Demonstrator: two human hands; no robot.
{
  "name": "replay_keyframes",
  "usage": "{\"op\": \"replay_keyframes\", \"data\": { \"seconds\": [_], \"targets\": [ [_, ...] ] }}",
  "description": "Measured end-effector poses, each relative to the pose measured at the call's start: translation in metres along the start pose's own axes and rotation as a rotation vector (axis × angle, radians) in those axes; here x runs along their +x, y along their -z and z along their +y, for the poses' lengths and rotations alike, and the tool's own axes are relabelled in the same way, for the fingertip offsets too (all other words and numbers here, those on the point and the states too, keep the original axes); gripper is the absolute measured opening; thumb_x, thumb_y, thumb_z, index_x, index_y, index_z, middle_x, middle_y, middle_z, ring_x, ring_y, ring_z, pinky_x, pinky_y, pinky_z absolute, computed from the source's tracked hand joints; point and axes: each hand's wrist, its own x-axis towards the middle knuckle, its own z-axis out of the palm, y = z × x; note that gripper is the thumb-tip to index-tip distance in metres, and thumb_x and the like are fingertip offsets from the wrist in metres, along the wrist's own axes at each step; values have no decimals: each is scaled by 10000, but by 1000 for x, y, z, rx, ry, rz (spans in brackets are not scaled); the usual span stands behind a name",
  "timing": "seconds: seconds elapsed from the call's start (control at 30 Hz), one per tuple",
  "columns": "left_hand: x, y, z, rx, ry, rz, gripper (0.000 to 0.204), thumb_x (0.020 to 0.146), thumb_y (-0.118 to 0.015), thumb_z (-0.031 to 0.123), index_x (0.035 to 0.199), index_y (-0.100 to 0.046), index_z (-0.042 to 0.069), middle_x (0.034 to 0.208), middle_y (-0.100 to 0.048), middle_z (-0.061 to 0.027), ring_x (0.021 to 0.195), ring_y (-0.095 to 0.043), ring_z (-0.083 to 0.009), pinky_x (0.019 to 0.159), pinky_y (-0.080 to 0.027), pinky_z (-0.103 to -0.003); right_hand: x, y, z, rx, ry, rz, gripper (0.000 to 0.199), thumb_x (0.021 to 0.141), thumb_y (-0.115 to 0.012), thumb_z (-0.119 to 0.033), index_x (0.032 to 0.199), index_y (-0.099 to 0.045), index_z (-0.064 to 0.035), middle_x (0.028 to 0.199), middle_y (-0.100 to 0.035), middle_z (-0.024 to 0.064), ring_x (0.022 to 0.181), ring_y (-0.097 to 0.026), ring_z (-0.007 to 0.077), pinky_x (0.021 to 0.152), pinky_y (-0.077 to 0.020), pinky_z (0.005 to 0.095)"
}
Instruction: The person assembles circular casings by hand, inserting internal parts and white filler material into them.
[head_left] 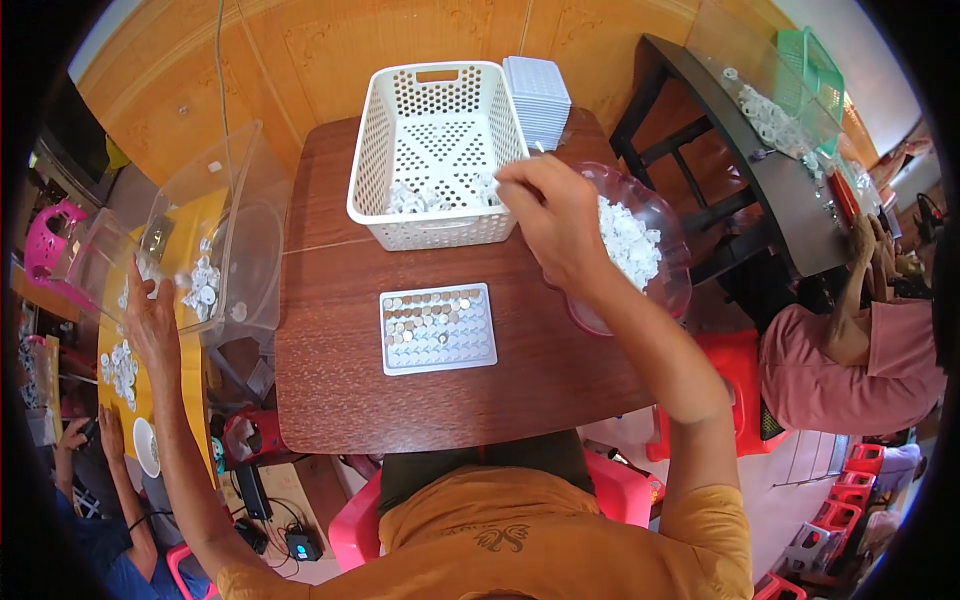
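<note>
At the left, my left hand (pixel 152 315) reaches to a clear plastic bin (pixel 240 235), its fingers apart. Small white plastic pieces (pixel 203 285) lie beside its fingertips, one of them blurred. My right hand (pixel 562 215) is over the front right corner of a white perforated basket (pixel 440 232). Its fingers are curled together, and whatever they may pinch is hidden. A few white pieces (pixel 410 198) lie along the basket's near inside edge. In front of the basket sits a white tray (pixel 450 358) with rows of wells, the upper ones filled with small round silver and brown discs (pixel 430 310).
A pink translucent bowl (pixel 677 265) of white pieces (pixel 628 245) stands beside my right forearm. Stacked white trays (pixel 537 95) are behind the basket. People work at the yellow table (pixel 190 400) on the left and the dark table (pixel 800 215) on the right.
</note>
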Motion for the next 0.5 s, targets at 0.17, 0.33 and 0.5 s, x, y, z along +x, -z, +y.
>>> {"op": "replay_keyframes", "data": {
  "seconds": [0.17,0.33,0.5],
  "targets": [
    [-45,19,90,-173,-333,126,425,820,-597,31,1237,-515,21,961,-628,-163,738,-596,-255,669,-469,-326,56,-27,55,-466,-36,-467,162,731,-560,-48,855,-662,-24,813,-623,224,774,-607,387,679,-481,432],
    [-102,25,147,-496,-421,-196,291,808,-606,-2,1097,-591,-34,879,-622,-140,737,-596,-235,644,-473,-308,70,-66,85,-749,67,-795,148,728,-553,-27,825,-664,-20,850,-638,225,821,-628,360,709,-498,426],
    [-139,13,179,-692,-310,-299,237,829,-613,45,1045,-611,-54,796,-633,-117,697,-598,-196,625,-470,-285,67,-89,111,-794,228,-939,151,772,-544,-36,868,-657,-6,903,-648,197,895,-636,316,765,-508,396]
  ]
}}
